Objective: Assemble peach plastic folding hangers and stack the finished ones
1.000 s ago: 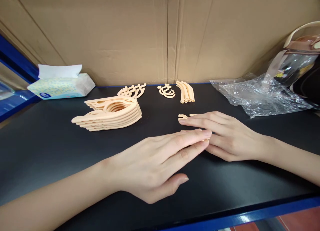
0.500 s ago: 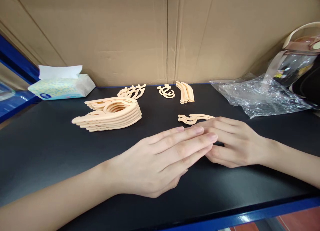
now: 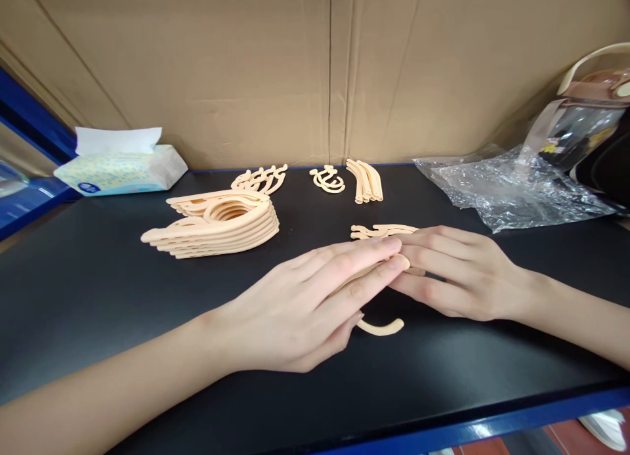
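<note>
My left hand [image 3: 295, 304] and my right hand [image 3: 457, 268] meet over the table, fingers wrapped around beige plastic hanger parts they mostly cover. A curved hook [image 3: 381, 327] pokes out below my left fingers. By my right fingers a bit of a beige part [image 3: 417, 271] shows; whether it joins the hook I cannot tell. Just behind my fingers lie loose hanger pieces [image 3: 364, 232], partly covered by my right hand. On the left is a stack of beige folding hangers [image 3: 226, 228], one on another.
Farther back lie several beige hooks [image 3: 263, 178], a smaller group of hooks [image 3: 326, 179] and curved hanger arms [image 3: 365, 181]. A tissue pack [image 3: 121, 169] stands left, a clear plastic bag [image 3: 522, 189] and a bottle [image 3: 585, 130] right. Cardboard [image 3: 221, 67] walls the back.
My left fingers have shifted slightly up and left. The curved hook and a bit of beige part between my hands have come into sight. My right hand has moved a little.
</note>
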Demonstrator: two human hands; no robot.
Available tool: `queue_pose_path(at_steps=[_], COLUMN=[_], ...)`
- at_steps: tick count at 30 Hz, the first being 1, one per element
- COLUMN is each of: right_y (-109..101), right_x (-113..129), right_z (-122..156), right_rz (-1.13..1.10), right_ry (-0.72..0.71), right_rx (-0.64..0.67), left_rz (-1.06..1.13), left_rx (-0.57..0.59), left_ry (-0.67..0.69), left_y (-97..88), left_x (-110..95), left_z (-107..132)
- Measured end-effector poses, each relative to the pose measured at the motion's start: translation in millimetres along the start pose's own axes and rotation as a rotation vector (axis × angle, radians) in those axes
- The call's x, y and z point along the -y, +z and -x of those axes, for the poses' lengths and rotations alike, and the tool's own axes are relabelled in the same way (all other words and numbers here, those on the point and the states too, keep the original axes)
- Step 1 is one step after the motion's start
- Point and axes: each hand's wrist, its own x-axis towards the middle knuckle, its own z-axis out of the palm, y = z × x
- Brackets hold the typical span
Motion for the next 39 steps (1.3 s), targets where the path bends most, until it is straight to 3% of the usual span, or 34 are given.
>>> queue_pose_path(at_steps=[8, 27, 39], right_y=[5.9, 4.4, 10.2], right_x=[-1.1, -5.1, -13.8], right_z=[7.2, 6.9, 11.8], right_rz=[-0.056, 0.014, -0.228], right_ry=[0.019, 0.085, 0.399], right_rx=[-0.002, 0.010, 0.070], left_rz=[-0.017, -0.002, 0.007], left_rx=[0.076, 0.134, 0.187], left_ry=[-0.065, -0.110, -0.204], left_y=[1.1, 3.5, 5.7], left_x=[0.5, 1.8, 5.5], left_z=[1.7, 2.2, 0.7])
